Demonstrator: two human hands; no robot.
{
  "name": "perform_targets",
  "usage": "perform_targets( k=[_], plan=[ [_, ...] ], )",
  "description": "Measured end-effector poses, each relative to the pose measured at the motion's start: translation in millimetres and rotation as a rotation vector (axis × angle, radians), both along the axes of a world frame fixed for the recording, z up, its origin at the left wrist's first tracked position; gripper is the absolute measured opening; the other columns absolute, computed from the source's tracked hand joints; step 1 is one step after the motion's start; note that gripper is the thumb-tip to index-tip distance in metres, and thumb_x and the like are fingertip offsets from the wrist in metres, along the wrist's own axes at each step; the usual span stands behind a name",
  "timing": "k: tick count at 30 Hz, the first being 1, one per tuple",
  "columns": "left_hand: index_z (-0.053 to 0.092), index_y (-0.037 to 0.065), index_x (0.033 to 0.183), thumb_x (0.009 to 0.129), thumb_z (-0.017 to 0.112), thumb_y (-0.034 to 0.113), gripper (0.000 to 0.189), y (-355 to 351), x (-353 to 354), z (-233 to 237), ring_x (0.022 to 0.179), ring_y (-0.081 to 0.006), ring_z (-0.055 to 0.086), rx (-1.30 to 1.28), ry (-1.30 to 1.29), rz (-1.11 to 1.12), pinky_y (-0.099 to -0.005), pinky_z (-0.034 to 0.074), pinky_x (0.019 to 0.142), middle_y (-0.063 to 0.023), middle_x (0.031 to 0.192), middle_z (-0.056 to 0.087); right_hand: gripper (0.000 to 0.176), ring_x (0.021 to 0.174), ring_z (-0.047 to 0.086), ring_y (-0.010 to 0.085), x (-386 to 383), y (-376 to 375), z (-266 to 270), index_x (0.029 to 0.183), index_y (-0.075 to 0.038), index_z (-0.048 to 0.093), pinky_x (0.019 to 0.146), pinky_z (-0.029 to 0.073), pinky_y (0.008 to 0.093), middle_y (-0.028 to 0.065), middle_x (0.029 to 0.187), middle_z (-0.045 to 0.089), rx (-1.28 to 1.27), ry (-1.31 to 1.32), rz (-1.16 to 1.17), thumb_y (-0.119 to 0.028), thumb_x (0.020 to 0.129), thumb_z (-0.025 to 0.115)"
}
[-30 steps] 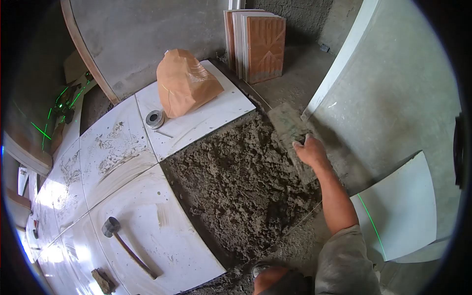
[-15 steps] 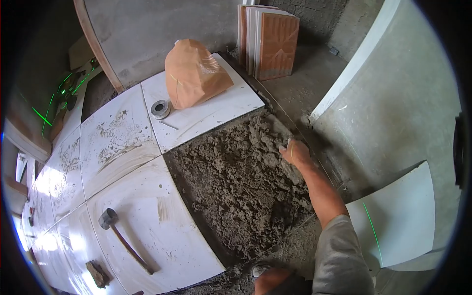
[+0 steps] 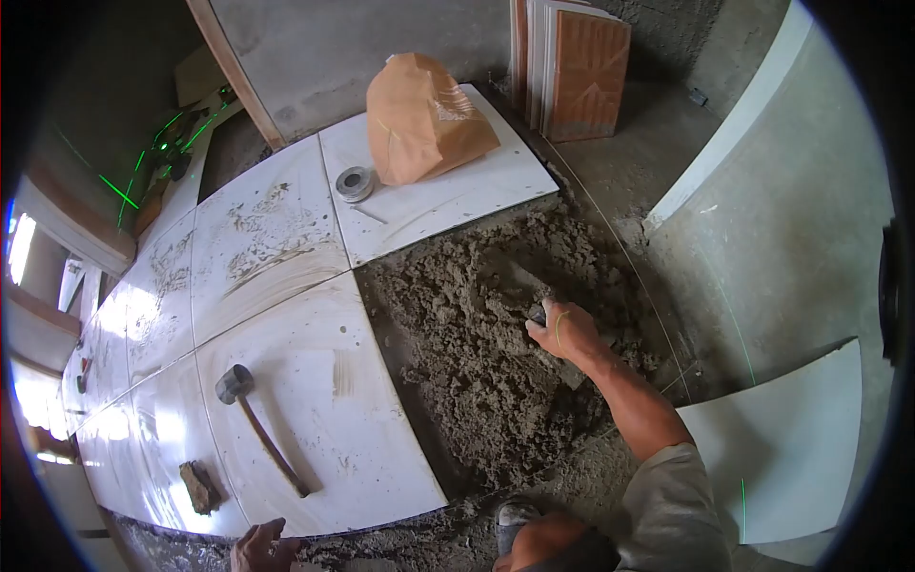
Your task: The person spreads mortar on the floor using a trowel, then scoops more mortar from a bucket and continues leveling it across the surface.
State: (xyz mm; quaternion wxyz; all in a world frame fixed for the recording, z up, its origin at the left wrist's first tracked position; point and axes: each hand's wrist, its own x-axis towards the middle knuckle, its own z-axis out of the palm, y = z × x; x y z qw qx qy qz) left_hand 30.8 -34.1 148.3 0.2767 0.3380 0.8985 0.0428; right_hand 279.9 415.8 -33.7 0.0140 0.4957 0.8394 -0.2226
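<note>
My right hand [image 3: 564,334] is closed around the dark handle of a trowel [image 3: 515,275], whose mortar-smeared blade lies on the bed of rough grey mortar [image 3: 467,381]. Little of the blade stands out from the mortar. At the bottom edge of the view my left hand [image 3: 262,550] shows in part, fingers apart, by the front edge of the laid white tiles [image 3: 315,391]. It appears to hold nothing. A rubber mallet [image 3: 235,383] with a wooden handle lies on the tile in front of it, near a mortar-caked block [image 3: 199,487].
On the far tile stand a brown paper bag [image 3: 424,124] and a roll of wire or tape [image 3: 355,183]. Several tiles [image 3: 586,81] lean at the back wall. A string [image 3: 610,229] runs along the mortar's right side. Another white tile [image 3: 786,439] leans at right.
My right hand has drawn the trowel left and toward me from the mortar's right edge. My left hand has come further into view at the bottom. The camera view has shifted.
</note>
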Motion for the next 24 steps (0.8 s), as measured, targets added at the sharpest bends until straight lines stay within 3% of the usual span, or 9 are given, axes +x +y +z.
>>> perform_targets(
  k=[2, 4, 8, 13, 15, 16, 18, 19, 24],
  plan=[
    [0.061, 0.002, 0.115, 0.089, 0.062, 0.021, 0.033, 4, 0, 10, 0.101, -0.0317, 0.063, -0.003, 0.044, -0.017, -0.0396, 0.050, 0.086, -0.0184, 0.108, 0.065, 0.046, 0.084, 0.064, 0.0397, 0, -7, 6, 0.103, 0.003, 0.060, 0.074, 0.053, 0.0463, 0.0222, 0.085, 0.067, 0.002, -0.030, 0.027, -0.038, 0.082, 0.063],
    [0.061, 0.002, 0.116, 0.088, 0.063, 0.021, 0.034, 10, 2, 21, 0.102, -0.0309, 0.062, -0.020, 0.083, 0.007, -0.0394, 0.049, 0.088, -0.0183, 0.108, 0.065, 0.044, 0.076, 0.066, 0.0365, 1, -26, 9, 0.104, 0.002, 0.059, 0.069, 0.054, 0.0443, 0.0186, 0.076, 0.067, 0.112, 0.019, 0.300, -0.035, 0.081, 0.064],
    [0.060, 0.006, 0.119, 0.088, 0.064, 0.021, 0.035, 9, -3, 51, 0.103, -0.0303, 0.063, -0.028, 0.170, -0.005, -0.0385, 0.050, 0.087, -0.0171, 0.111, 0.065, 0.044, 0.064, 0.067, 0.0297, -7, -48, 23, 0.106, 0.004, 0.058, 0.062, 0.055, 0.0405, 0.0147, 0.067, 0.066, 0.203, -0.025, 0.505, -0.031, 0.081, 0.066],
    [0.060, 0.007, 0.121, 0.087, 0.066, 0.020, 0.037, -15, -13, 76, 0.103, -0.0300, 0.063, -0.086, 0.247, -0.040, -0.0378, 0.050, 0.087, -0.0168, 0.112, 0.065, 0.050, 0.062, 0.068, 0.0266, -10, -36, 41, 0.117, 0.006, 0.055, 0.057, 0.055, 0.0390, 0.0148, 0.068, 0.067, 0.229, -0.139, 0.532, -0.030, 0.083, 0.064],
    [0.061, 0.009, 0.121, 0.087, 0.066, 0.019, 0.036, -30, -18, 63, 0.100, -0.0287, 0.064, -0.025, 0.294, -0.107, -0.0378, 0.051, 0.084, -0.0165, 0.112, 0.065, 0.039, 0.061, 0.067, 0.0307, -16, -23, 47, 0.099, 0.003, 0.058, 0.058, 0.054, 0.0442, 0.0161, 0.066, 0.065, 0.360, -0.100, 0.293, -0.033, 0.084, 0.063],
    [0.061, 0.010, 0.120, 0.087, 0.066, 0.019, 0.034, -28, -16, 56, 0.089, -0.0258, 0.066, 0.057, 0.261, -0.073, -0.0368, 0.052, 0.077, -0.0153, 0.105, 0.067, 0.039, 0.061, 0.067, 0.0307, -22, -17, 49, 0.099, 0.003, 0.058, 0.058, 0.054, 0.0442, 0.0161, 0.066, 0.065, 0.357, -0.106, 0.296, -0.033, 0.084, 0.063],
    [0.063, 0.003, 0.111, 0.082, 0.068, 0.018, 0.034, -10, -4, 54, 0.088, -0.0270, 0.067, 0.046, 0.199, -0.066, -0.0375, 0.052, 0.077, -0.0164, 0.100, 0.068, 0.040, 0.065, 0.067, 0.0329, -40, -6, 47, 0.100, 0.003, 0.057, 0.061, 0.054, 0.0455, 0.0178, 0.068, 0.065, 0.373, 0.007, 0.272, -0.034, 0.085, 0.062],
    [0.065, -0.003, 0.102, 0.076, 0.069, 0.018, 0.034, -2, 2, 55, 0.087, -0.0282, 0.067, 0.028, 0.140, -0.055, -0.0381, 0.052, 0.078, -0.0176, 0.095, 0.068, 0.040, 0.065, 0.067, 0.0329, -48, -5, 39, 0.100, 0.003, 0.057, 0.061, 0.054, 0.0455, 0.0178, 0.068, 0.065, 0.364, -0.004, 0.278, -0.034, 0.085, 0.062],
    [0.064, -0.001, 0.107, 0.073, 0.072, 0.019, 0.040, -14, -11, 49, 0.088, -0.0290, 0.067, 0.090, 0.121, -0.013, -0.0383, 0.052, 0.080, -0.0176, 0.096, 0.068, 0.038, 0.069, 0.067, 0.0351, -55, -36, 8, 0.097, -0.002, 0.055, 0.065, 0.054, 0.0456, 0.0183, 0.070, 0.066, 0.234, -0.007, 0.509, -0.035, 0.082, 0.063]
  ],
)
